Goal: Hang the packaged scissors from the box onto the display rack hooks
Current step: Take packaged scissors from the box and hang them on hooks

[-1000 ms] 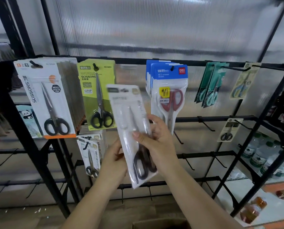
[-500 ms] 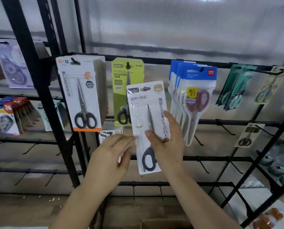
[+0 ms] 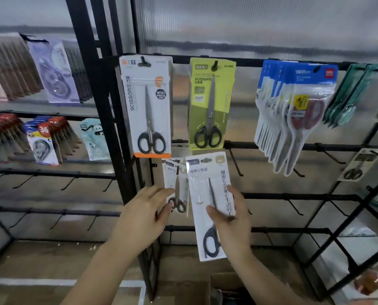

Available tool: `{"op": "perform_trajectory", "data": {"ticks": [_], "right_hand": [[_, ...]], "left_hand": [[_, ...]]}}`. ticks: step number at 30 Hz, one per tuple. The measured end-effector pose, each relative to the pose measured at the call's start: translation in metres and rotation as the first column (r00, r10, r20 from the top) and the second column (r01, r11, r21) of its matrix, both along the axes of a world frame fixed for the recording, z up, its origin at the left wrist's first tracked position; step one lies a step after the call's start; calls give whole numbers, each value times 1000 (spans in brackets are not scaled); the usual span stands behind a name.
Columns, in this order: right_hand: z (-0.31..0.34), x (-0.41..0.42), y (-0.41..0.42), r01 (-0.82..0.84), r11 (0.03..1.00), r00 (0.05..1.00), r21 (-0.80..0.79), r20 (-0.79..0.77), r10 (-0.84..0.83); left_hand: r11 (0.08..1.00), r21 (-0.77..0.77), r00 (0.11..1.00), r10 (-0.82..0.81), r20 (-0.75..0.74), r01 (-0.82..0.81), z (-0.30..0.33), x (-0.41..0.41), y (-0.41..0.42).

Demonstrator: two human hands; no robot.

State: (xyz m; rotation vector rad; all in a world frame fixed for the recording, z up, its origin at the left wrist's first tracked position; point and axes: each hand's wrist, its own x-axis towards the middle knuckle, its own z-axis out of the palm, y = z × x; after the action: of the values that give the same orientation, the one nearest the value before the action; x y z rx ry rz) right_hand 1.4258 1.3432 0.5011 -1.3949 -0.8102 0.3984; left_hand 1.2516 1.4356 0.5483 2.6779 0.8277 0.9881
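Packaged scissors (image 3: pixel 208 194), white card with black handles, held upright in front of the display rack (image 3: pixel 108 119), just below the green scissors pack (image 3: pixel 211 104) on the top row. Pinched by the right hand (image 3: pixel 230 219): thumb across the front of the card, fingers curled behind its right edge. Top of the card level with the second rail, not yet on a hook. Just to the left, a smaller white scissors pack (image 3: pixel 176 186) hanging on the rack, touched at its lower part by the left hand (image 3: pixel 146 214), fingers loosely extended, gripping nothing. Above left, a white-and-orange scissors pack (image 3: pixel 147 106); to the right, a bunch of blue-topped packs (image 3: pixel 293 115). Cardboard box (image 3: pixel 208 289) low in view, between the forearms.
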Motion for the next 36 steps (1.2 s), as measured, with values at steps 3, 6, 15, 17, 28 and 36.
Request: {"op": "perform_trajectory", "data": {"ticks": [3, 6, 15, 17, 28, 36], "right_hand": [[-21, -19, 3, -11, 989, 1000, -148, 13, 13], [-30, -32, 20, 4, 964, 992, -265, 123, 29], [-43, -38, 63, 148, 945, 939, -293, 343, -41], [-47, -39, 65, 136, 947, 936, -292, 351, -27], [-55, -32, 81, 74, 944, 959, -323, 281, 21], [-39, -13, 120, 35, 809, 951, -586, 269, 154]], "left_hand": [[999, -30, 998, -12, -64, 10, -24, -7, 9], [998, -66, 992, -23, -126, 15, -42, -12, 18], [990, -134, 990, -64, -127, 47, -51, -16, 29], [986, -156, 990, -77, -117, 58, -51, -13, 31], [979, -193, 991, -83, -100, 63, -48, 2, 44], [976, -213, 991, -79, -105, 55, -50, 6, 46]]}}
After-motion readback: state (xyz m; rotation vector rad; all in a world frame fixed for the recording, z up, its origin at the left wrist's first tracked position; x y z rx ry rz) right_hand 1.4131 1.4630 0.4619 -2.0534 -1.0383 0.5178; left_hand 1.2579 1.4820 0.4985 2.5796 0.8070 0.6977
